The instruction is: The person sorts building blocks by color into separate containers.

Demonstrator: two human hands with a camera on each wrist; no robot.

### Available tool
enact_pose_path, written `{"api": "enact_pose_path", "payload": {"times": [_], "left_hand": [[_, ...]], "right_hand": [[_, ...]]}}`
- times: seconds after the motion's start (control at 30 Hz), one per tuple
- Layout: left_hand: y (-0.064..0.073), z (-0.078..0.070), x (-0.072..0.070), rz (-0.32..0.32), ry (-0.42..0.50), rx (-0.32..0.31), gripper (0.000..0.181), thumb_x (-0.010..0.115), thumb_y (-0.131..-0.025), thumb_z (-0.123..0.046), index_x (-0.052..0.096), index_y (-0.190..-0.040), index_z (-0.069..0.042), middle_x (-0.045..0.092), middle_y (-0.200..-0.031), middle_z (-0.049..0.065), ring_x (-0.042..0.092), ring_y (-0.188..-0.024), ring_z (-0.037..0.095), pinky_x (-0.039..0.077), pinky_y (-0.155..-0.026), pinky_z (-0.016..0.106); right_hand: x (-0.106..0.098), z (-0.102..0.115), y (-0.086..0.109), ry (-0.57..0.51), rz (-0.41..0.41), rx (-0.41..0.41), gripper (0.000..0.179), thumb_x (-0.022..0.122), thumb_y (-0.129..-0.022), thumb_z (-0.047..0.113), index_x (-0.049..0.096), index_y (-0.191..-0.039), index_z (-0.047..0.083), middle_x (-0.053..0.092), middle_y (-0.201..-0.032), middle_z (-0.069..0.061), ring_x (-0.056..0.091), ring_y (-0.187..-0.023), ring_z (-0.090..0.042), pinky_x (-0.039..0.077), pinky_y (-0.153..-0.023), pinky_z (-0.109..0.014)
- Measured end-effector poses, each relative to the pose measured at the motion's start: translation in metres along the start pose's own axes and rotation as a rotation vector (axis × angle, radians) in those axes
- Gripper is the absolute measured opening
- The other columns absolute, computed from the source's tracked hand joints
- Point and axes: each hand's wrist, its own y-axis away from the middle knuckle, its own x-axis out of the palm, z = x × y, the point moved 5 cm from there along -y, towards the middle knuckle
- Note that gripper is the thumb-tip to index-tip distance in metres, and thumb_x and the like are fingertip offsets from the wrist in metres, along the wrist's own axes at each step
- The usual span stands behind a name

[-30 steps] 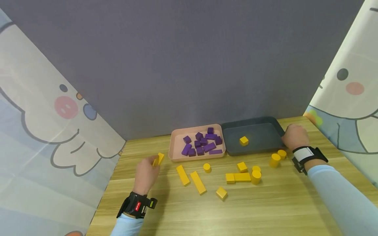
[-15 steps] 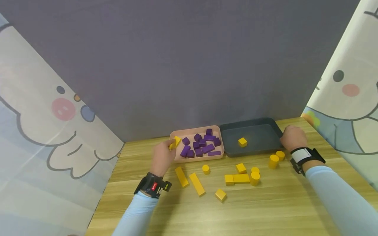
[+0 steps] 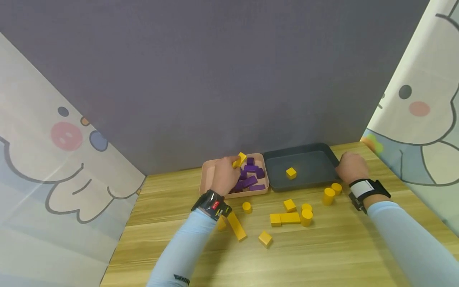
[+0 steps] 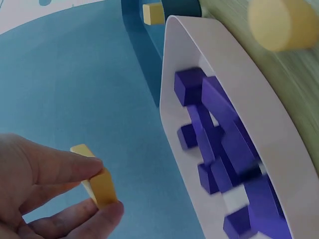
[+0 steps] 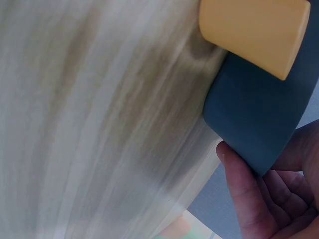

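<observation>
My left hand point(image 3: 225, 175) is above the pink tray point(image 3: 206, 180), pinching a small yellow block point(image 4: 103, 189) between thumb and fingers. Several purple blocks point(image 4: 227, 144) lie in that tray, some hidden behind the hand in the head view. Beside it on the right, the dark grey tray point(image 3: 312, 167) contains one yellow cube point(image 3: 291, 173). At that tray's right end my right hand point(image 3: 353, 168) grips the rim, with a finger along the outer wall in the right wrist view.
Loose yellow pieces lie on the wooden table point(image 3: 322, 247) in front of the trays: cylinders point(image 3: 328, 196), cubes point(image 3: 265, 238) and long bars point(image 3: 236, 226). A grey panel point(image 3: 229, 79) rises behind, and printed cloths point(image 3: 43, 167) stand at the sides.
My left hand has carried the yellow block rightward from the table left of the pink tray to over that tray. The right hand stays at the dark tray's rim.
</observation>
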Motion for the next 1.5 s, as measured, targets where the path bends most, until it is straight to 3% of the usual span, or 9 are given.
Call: {"api": "enact_pose_path", "payload": {"times": [0.1,0.17,0.33,0.5,0.6,0.73,0.87,1.13,1.5], "left_hand": [[-0.011,-0.007,0.012,0.012,0.015,0.011,0.041,0.067,-0.092,-0.004,0.069,-0.133,-0.009,0.073,-0.126,0.012,0.069,-0.081,0.020,0.047,-0.053,0.019],[-0.018,-0.012,0.021,0.018,0.033,0.021,0.040,0.068,-0.093,-0.005,0.068,-0.133,-0.008,0.071,-0.131,0.014,0.072,-0.098,0.024,0.054,-0.059,0.021],[-0.034,-0.024,0.046,0.044,0.119,0.028,0.040,0.068,-0.094,-0.005,0.068,-0.134,-0.008,0.070,-0.133,0.014,0.073,-0.081,0.022,0.051,-0.053,0.020],[-0.045,-0.035,0.074,0.065,0.107,0.050,0.040,0.068,-0.094,-0.006,0.069,-0.133,-0.012,0.070,-0.133,0.011,0.068,-0.073,0.021,0.046,-0.048,0.019],[-0.050,-0.041,0.090,0.077,0.077,0.079,0.040,0.069,-0.093,-0.005,0.070,-0.132,-0.012,0.071,-0.131,0.010,0.072,-0.080,0.024,0.054,-0.058,0.024],[-0.054,-0.045,0.110,0.068,0.024,0.120,0.038,0.072,-0.091,-0.006,0.072,-0.128,-0.012,0.074,-0.126,0.007,0.072,-0.108,0.021,0.060,-0.087,0.027],[-0.057,-0.046,0.127,0.079,-0.010,0.109,0.036,0.074,-0.090,-0.006,0.075,-0.125,-0.014,0.076,-0.123,0.004,0.072,-0.110,0.020,0.059,-0.093,0.030],[-0.058,-0.053,0.143,0.164,-0.041,0.068,0.034,0.076,-0.090,-0.008,0.076,-0.123,-0.016,0.074,-0.126,0.002,0.070,-0.114,0.020,0.057,-0.098,0.031],[-0.059,-0.053,0.153,0.195,-0.047,0.060,0.035,0.075,-0.089,-0.005,0.076,-0.122,-0.014,0.075,-0.124,0.003,0.070,-0.115,0.021,0.056,-0.101,0.034]], "right_hand": [[0.000,0.000,-0.001,0.009,0.003,0.000,0.019,0.068,-0.077,0.003,0.062,-0.067,-0.011,0.060,-0.063,-0.025,0.060,-0.061,-0.045,0.050,-0.055,-0.057],[0.000,0.000,-0.001,0.013,0.005,-0.001,0.019,0.068,-0.077,0.003,0.062,-0.068,-0.012,0.061,-0.063,-0.025,0.060,-0.062,-0.045,0.050,-0.056,-0.058],[-0.001,0.001,0.000,0.012,0.006,0.000,0.019,0.067,-0.078,0.003,0.062,-0.067,-0.010,0.060,-0.061,-0.022,0.060,-0.061,-0.044,0.049,-0.054,-0.055],[0.000,0.002,0.001,0.010,-0.002,-0.012,0.019,0.067,-0.078,0.003,0.060,-0.063,-0.008,0.059,-0.060,-0.022,0.060,-0.060,-0.045,0.048,-0.052,-0.055],[0.002,0.000,0.002,0.017,-0.008,-0.005,0.019,0.066,-0.078,0.002,0.060,-0.061,-0.006,0.058,-0.059,-0.020,0.059,-0.059,-0.043,0.048,-0.050,-0.053],[0.004,0.001,0.002,0.026,0.003,0.008,0.020,0.066,-0.078,0.003,0.061,-0.061,-0.005,0.058,-0.059,-0.017,0.059,-0.058,-0.039,0.047,-0.049,-0.050],[0.004,0.002,0.001,0.027,0.014,0.016,0.020,0.066,-0.078,0.004,0.060,-0.061,-0.004,0.058,-0.060,-0.019,0.059,-0.058,-0.039,0.047,-0.048,-0.049],[0.004,0.001,0.002,0.031,0.005,0.011,0.021,0.068,-0.077,0.005,0.059,-0.059,-0.002,0.058,-0.061,-0.020,0.059,-0.059,-0.040,0.047,-0.051,-0.052],[0.003,0.002,0.002,0.030,0.004,0.017,0.019,0.068,-0.076,0.005,0.061,-0.061,-0.004,0.060,-0.063,-0.022,0.060,-0.061,-0.042,0.048,-0.055,-0.055]]}}
